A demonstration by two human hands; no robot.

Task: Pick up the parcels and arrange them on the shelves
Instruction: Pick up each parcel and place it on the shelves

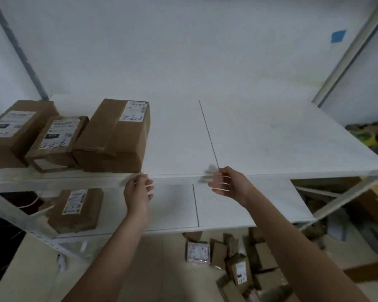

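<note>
**A:** Grips first: are they carrying anything?

**B:** Neither is. Left grip [138, 194] is hovering at the front edge of the upper shelf [271, 144], fingers loosely relaxed and pinching nothing. Right grip [228, 186] is hanging near it toward three o'clock, fingers slightly spread and likewise empty. Its tips are blurring, so I am reading no finer.

**A:** And where are the parcels lying?

**B:** A row of three boxes [59, 138] is sitting at nine o'clock on that shelf, with the rightmost box [116, 136] just above the left grip. One more parcel [74, 211] is lying on the lower shelf [227, 205] at eight o'clock. Most of the work is waiting in the floor pile [238, 267] at five o'clock.

**A:** So how am I doing the next pick well?

**B:** I am judging it as a reach down to that pile. Be taking one box off the top, pressing two opposite faces. Then be setting it snug against the row's three o'clock side, label facing up like the others.
</note>
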